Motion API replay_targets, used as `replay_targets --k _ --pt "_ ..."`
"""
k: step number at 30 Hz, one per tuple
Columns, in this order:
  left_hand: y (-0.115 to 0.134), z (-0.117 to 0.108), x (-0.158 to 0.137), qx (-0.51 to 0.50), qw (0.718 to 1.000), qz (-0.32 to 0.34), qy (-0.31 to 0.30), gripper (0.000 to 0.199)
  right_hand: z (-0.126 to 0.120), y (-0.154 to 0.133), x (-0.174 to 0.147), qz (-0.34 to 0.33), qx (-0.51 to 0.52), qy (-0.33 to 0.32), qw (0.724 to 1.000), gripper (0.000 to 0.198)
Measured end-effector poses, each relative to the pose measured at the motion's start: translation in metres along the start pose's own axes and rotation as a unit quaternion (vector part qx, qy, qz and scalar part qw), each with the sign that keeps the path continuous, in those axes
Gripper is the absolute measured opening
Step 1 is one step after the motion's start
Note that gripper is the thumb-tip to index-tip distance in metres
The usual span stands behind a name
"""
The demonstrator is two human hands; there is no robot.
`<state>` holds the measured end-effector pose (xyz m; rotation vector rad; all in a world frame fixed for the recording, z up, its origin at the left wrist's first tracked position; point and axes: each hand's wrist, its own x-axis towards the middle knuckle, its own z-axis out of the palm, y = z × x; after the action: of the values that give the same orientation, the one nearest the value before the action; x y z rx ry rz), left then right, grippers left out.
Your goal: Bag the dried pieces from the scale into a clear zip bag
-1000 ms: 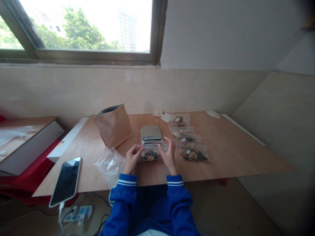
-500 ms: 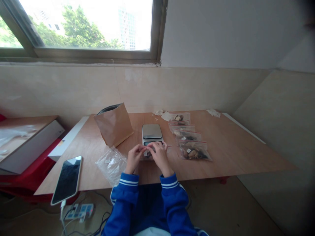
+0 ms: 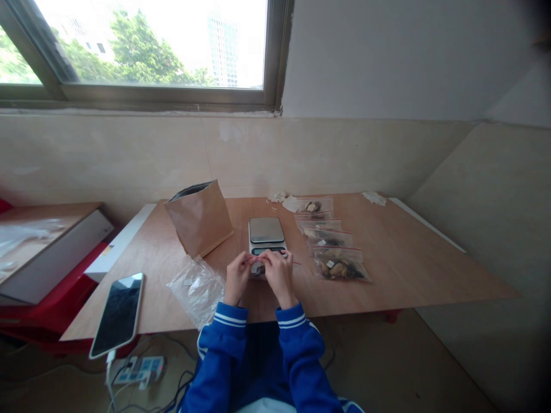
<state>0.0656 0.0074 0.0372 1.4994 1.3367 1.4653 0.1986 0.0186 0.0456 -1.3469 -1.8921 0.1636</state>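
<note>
Both hands pinch the red-edged top of a clear zip bag (image 3: 259,269), with dark pieces partly visible inside. My left hand (image 3: 238,274) grips the seal at its left part, fingers closed. Close beside it, my right hand (image 3: 278,271) pinches the same strip, whose red end pokes out to the right. Most of the bag is hidden by the hands. Just beyond the fingertips sits a kitchen scale (image 3: 267,230) with a bare metal plate. Right of it lies a row of filled zip bags (image 3: 340,265) holding what look like dried mushrooms.
A brown paper pouch (image 3: 200,221) stands open at the left. In front of it are empty clear bags (image 3: 196,289). A phone (image 3: 118,315) on a charging cable overhangs the table's left front edge. White scraps (image 3: 373,198) lie at the back.
My hands have shifted slightly along the bag's seal, and the two wrists are a little closer together. The other things on the table have stayed put.
</note>
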Motion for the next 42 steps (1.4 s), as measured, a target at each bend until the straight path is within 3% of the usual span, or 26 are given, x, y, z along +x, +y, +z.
replay_targets --k 7,14,18,23,32,42 --pt "-0.007 -0.008 0.001 0.023 1.000 0.013 0.007 0.024 -0.016 0.012 0.011 -0.032 -0.024 -0.040 0.998 0.024" --pt "-0.002 -0.005 0.001 -0.075 0.997 -0.028 0.001 0.028 -0.022 0.012 0.024 -0.108 -0.034 -0.068 0.991 0.025" --pt "0.000 -0.002 -0.001 -0.112 0.993 -0.026 0.028 0.027 -0.027 0.012 0.028 -0.138 -0.035 -0.099 0.985 0.023" --pt "0.003 -0.002 -0.002 -0.083 0.995 -0.013 0.059 0.025 -0.036 0.018 0.030 -0.145 -0.049 -0.128 0.980 0.025" --pt "0.010 -0.008 0.000 -0.078 0.993 0.004 0.086 0.022 -0.037 0.021 0.029 -0.136 -0.030 -0.112 0.984 0.023" --pt "0.018 -0.009 0.000 -0.134 0.988 -0.031 0.074 0.031 -0.041 0.032 0.030 -0.121 0.008 -0.112 0.986 0.027"
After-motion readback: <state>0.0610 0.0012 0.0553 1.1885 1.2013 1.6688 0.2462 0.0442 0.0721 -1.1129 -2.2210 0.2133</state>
